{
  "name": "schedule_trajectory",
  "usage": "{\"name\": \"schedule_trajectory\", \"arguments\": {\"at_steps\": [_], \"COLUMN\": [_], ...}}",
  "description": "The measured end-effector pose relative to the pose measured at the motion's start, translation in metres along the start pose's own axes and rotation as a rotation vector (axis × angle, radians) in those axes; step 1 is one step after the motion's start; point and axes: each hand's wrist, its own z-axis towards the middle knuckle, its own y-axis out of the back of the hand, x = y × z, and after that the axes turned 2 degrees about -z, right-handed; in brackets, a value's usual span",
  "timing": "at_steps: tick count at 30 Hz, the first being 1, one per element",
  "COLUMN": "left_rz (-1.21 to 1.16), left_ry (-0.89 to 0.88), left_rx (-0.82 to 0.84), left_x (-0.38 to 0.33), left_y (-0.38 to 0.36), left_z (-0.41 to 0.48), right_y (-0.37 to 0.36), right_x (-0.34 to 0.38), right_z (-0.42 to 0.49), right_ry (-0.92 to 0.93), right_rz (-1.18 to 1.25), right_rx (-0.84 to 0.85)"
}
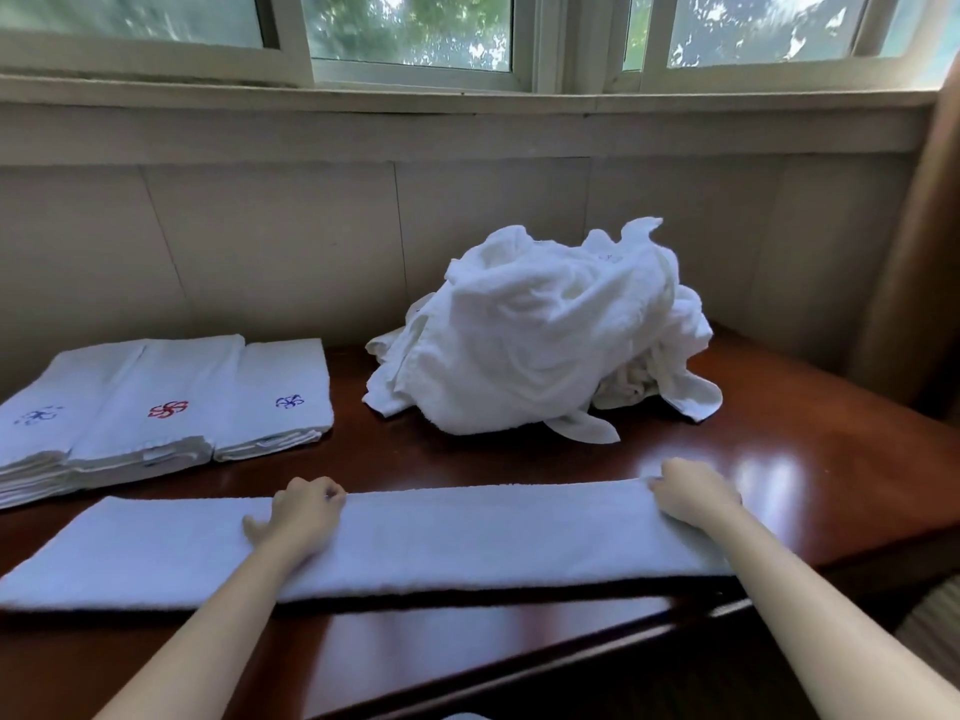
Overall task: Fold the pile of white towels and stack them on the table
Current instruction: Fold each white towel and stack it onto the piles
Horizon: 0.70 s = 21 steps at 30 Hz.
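Dark wooden table [789,459] seen from its near edge. A long folded towel [467,537] lies as a flat strip along the near edge, running from the left edge almost to the right one; the left hand [301,511] rests on the strip left of its middle, thumb spread, fingers curled over the far hem; the right hand [691,493] is at the strip's far right corner, fingers bent and holding that corner. The pile of unfolded towels [545,335] is heaped at the far edge, right of centre, apart from the strip; three folded stacks [156,402], embroidered blue, red and blue, sit side by side towards the far left corner; a window [410,28] above.
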Motion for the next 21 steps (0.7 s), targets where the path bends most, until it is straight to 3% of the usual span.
{"name": "schedule_trajectory", "arguments": {"at_steps": [4, 6, 8, 10, 12, 13, 15, 21], "left_rz": [0.142, 0.209, 0.255, 0.294, 0.28, 0.258, 0.246, 0.186], "left_ry": [0.049, 0.087, 0.039, -0.098, -0.184, -0.201, -0.225, -0.204], "left_rx": [0.023, -0.043, -0.169, -0.245, -0.264, -0.262, -0.241, -0.166], "left_x": [-0.016, -0.03, -0.037, -0.035, -0.029, -0.026, -0.02, -0.015], "left_y": [-0.004, -0.007, -0.011, -0.017, -0.019, -0.018, -0.015, -0.014], "left_z": [0.001, -0.008, -0.016, -0.017, -0.014, -0.011, -0.006, 0.004], "right_y": [0.013, 0.018, 0.011, -0.012, -0.04, -0.052, -0.068, -0.066], "right_x": [0.03, 0.058, 0.096, 0.141, 0.18, 0.193, 0.204, 0.21], "right_z": [-0.01, -0.02, -0.032, -0.05, -0.072, -0.08, -0.082, -0.064], "right_ry": [-0.096, -0.081, 0.109, 0.433, 0.668, 0.692, 0.65, 0.571], "right_rz": [-0.232, -0.378, -0.367, -0.185, -0.035, -0.003, 0.052, 0.08], "right_rx": [0.033, -0.028, -0.166, -0.257, -0.135, -0.026, 0.087, 0.122]}}
